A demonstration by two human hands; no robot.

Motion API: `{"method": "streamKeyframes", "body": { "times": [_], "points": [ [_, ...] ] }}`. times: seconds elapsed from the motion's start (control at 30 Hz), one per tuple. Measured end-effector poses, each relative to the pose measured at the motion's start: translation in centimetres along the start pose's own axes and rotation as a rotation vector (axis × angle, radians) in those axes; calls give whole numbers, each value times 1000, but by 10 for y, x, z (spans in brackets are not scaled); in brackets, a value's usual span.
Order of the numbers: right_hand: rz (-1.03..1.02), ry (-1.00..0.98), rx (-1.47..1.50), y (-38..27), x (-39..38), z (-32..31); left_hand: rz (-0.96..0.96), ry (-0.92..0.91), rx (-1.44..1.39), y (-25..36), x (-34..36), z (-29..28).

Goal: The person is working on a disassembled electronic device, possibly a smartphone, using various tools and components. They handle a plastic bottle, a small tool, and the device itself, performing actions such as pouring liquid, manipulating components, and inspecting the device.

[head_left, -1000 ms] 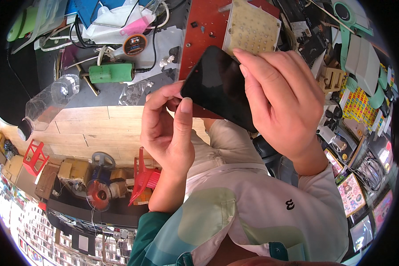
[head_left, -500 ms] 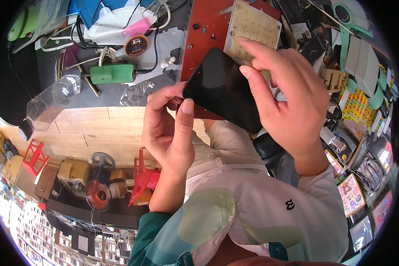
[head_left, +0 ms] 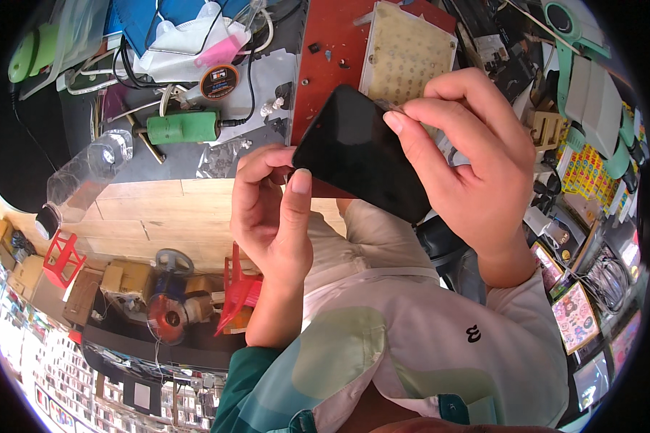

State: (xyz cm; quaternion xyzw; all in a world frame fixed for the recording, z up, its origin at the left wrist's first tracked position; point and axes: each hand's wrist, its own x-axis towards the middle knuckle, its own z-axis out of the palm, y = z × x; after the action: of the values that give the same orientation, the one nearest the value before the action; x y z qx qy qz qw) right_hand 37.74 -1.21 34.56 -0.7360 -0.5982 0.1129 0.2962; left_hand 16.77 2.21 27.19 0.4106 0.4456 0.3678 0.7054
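Note:
A black smartphone lies tilted in the air, its dark glossy face upward. My left hand grips its left edge between thumb and fingers, the fingertips partly hidden beneath it. Over the phone's far right edge, my right hand is closed, with thumb and index finger pressed together in a pinch. Something small and thin, perhaps clear, shows at those fingertips, but I cannot make out what it is. Beyond the phone, a yellowish dotted pad rests on a red board.
A green cylindrical tool with a black cable lies on the grey table, beside a round tin and a white mask. Near the left table edge is a clear plastic bottle. Small loose parts dot the red board.
My right index finger, stretched out over the pad before, has come down to meet the thumb in a pinch. The phone has shifted slightly down in the picture.

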Motion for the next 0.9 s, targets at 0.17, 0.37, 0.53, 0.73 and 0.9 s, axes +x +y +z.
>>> {"method": "streamKeyframes", "body": {
  "times": [0.17, 0.37, 0.53, 0.73, 0.9],
  "points": [
    [50, -40, 62, 2, 1, -2, 35, -4, -17, 0, 2, 1],
    [88, -67, 106, 6, 0, -2, 113, -2, 28, -2, 3, 1],
    [87, -81, 114, 7, 1, -3, 128, 8, 58, -2, 2, 1],
    [91, -95, 107, 8, 2, -4, 137, 6, 79, -1, 2, 1],
    [90, -86, 114, 8, 3, -3, 107, 8, 61, 2, 3, 4]
  ]
}}
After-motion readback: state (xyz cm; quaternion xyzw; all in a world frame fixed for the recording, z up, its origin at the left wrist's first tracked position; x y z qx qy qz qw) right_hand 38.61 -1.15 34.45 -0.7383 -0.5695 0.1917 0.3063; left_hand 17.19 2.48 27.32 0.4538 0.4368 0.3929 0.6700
